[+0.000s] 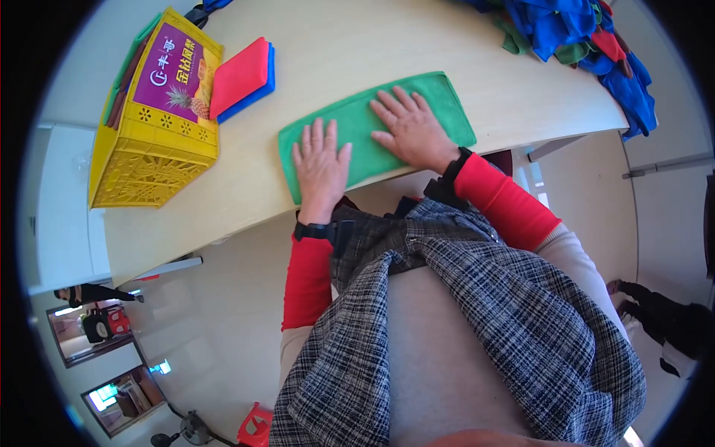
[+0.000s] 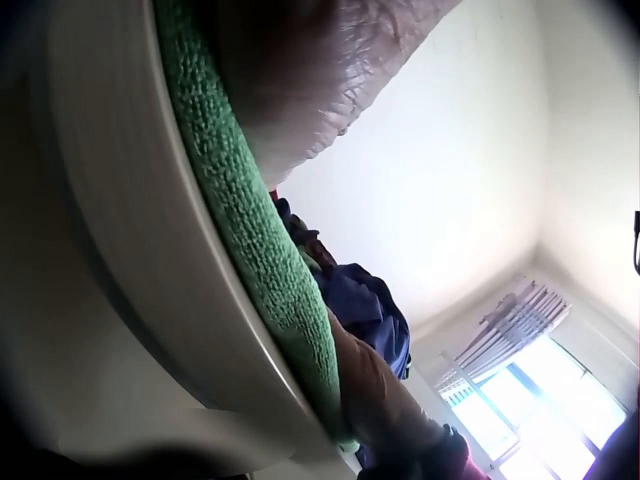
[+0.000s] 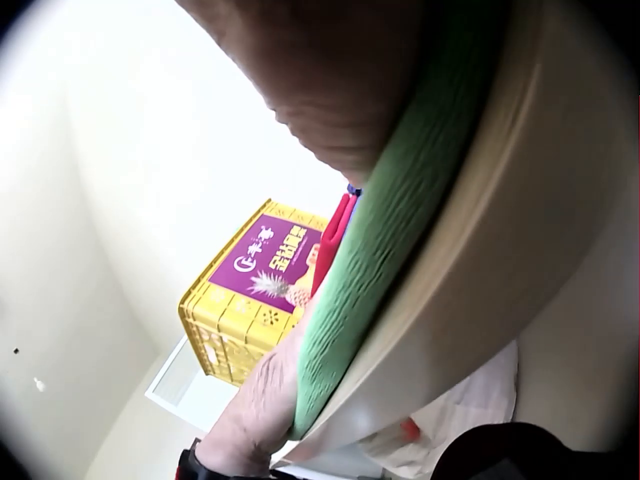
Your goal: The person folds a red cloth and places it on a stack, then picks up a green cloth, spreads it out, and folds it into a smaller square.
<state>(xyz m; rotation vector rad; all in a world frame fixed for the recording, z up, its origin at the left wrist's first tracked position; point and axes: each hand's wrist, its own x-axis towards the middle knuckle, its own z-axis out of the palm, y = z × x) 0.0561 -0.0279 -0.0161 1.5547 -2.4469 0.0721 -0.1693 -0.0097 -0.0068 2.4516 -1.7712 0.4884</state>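
A green cloth (image 1: 365, 141), folded into a long rectangle, lies flat along the table's near edge. My left hand (image 1: 322, 167) rests palm down on its left part, fingers straight. On the right part my right hand (image 1: 415, 132) lies flat with its fingers spread. In the left wrist view the cloth (image 2: 250, 230) shows as a thick layer at the table edge under the left hand (image 2: 320, 90). The right wrist view shows the cloth (image 3: 370, 250) beneath the right hand (image 3: 320, 80).
A yellow crate (image 1: 160, 141) stands at the left, with a folded red cloth (image 1: 240, 78) on a blue cloth (image 1: 249, 103) beside it. Blue, green and red cloths (image 1: 555, 26) are heaped at the back right. A person in dark clothes (image 1: 663, 320) is at the far right.
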